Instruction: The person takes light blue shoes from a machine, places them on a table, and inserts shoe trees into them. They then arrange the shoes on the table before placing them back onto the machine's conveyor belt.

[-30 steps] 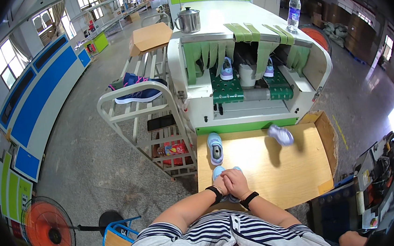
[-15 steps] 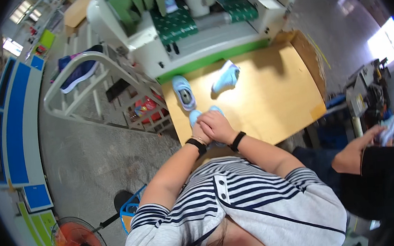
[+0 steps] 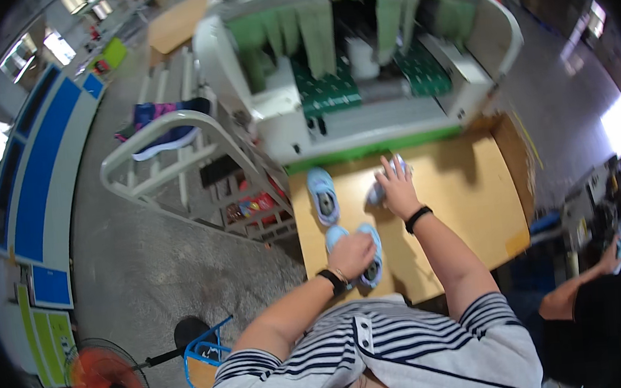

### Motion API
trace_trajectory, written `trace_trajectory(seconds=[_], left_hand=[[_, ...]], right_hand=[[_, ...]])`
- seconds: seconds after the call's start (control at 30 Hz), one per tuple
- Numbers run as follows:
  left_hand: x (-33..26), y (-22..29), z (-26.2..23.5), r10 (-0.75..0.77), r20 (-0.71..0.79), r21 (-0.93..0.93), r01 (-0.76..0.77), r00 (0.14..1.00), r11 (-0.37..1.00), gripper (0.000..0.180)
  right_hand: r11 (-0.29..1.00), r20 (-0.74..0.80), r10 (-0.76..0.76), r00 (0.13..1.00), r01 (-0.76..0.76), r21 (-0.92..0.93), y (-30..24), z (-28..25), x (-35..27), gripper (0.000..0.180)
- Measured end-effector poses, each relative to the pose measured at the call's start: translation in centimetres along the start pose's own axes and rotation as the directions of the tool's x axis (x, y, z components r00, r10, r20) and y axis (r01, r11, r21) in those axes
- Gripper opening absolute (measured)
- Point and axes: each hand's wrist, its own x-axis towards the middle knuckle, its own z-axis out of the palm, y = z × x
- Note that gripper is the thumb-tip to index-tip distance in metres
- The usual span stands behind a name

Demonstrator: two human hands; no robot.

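Several light blue shoes are on the wooden table top (image 3: 468,217). One upright shoe (image 3: 322,196) stands at the back left. In front of it are two more, a left shoe (image 3: 335,235) and a right shoe (image 3: 373,266). My left hand (image 3: 351,255) is closed above and between these two; whatever its fingers hold is hidden. Farther back, my right hand (image 3: 400,192) reaches over a light blue shoe (image 3: 377,192), fingers spread across it. Much of that shoe is covered by the hand.
A white machine (image 3: 275,127) with green strip curtains and a green belt (image 3: 327,93) stands behind the table. To the left is a metal rack (image 3: 139,181) with dark shoes (image 3: 173,139), and a fan (image 3: 109,385). A co-worker's hand (image 3: 611,255) holds a light shoe at right.
My hands, together over the near shoes before, have parted. The right has moved forward and right onto the shoe at the back; the left stays by the near pair. The view has shifted.
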Motion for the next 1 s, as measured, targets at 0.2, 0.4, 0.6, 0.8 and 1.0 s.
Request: trace_trajectory(seconds=[0.2, 0.4, 0.6, 0.8, 1.0], left_hand=[[-0.8, -0.1, -1.0, 0.059, -0.088, 0.053, -0.054, 0.994, 0.997, 0.020], [-0.4, -0.6, -0.8, 0.084, -0.083, 0.104, -0.075, 0.993, 0.992, 0.023], [0.0, -0.3, -0.8, 0.099, -0.054, 0.102, -0.094, 0.994, 0.990, 0.019], [-0.6, -0.6, -0.6, 0.066, -0.025, 0.137, -0.062, 0.997, 0.989, 0.021], [-0.5, -0.8, -0.3, 0.072, 0.007, 0.118, -0.073, 0.997, 0.990, 0.018]], right_hand=[[0.987, 0.085, -0.096, 0.992, 0.084, 0.140, -0.3, -2.0, 0.6, 0.040], [0.666, 0.475, 0.144, 0.868, -0.440, 0.602, 3.0, -5.2, -5.0, 0.044], [0.684, 0.103, 0.314, 0.944, -0.300, 0.665, 2.5, 0.6, -14.2, 0.061], [0.676, 0.288, 0.291, 0.913, -0.408, 0.613, -7.6, -4.1, -13.2, 0.053], [0.656, 0.246, 0.154, 0.957, -0.285, 0.699, -8.9, -4.6, -13.6, 0.055]])
